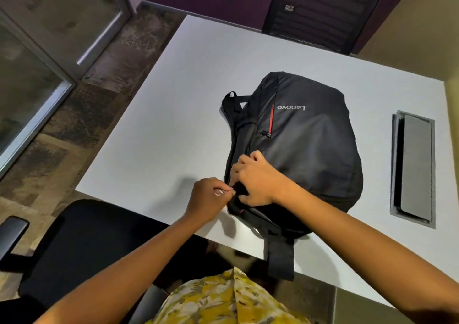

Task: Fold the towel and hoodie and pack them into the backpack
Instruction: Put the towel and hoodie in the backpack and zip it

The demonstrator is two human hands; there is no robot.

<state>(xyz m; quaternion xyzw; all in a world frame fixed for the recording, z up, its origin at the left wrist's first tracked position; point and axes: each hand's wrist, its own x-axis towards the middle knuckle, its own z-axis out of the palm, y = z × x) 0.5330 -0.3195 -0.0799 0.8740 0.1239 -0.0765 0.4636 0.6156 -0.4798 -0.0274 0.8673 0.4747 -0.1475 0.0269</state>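
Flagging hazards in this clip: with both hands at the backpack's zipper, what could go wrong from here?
1. The left hand pinches a small zipper pull; it may slip out.
2. The right hand bunches fabric beside the zipper, which could snag in it.
3. The backpack lies near the table edge, a strap overhanging; a hard tug might drag it off.

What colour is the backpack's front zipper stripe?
Red, on the black backpack; zipper stripe shows in the head view.

Black backpack (305, 149) on white table (161, 124), both hands at its near-left edge.
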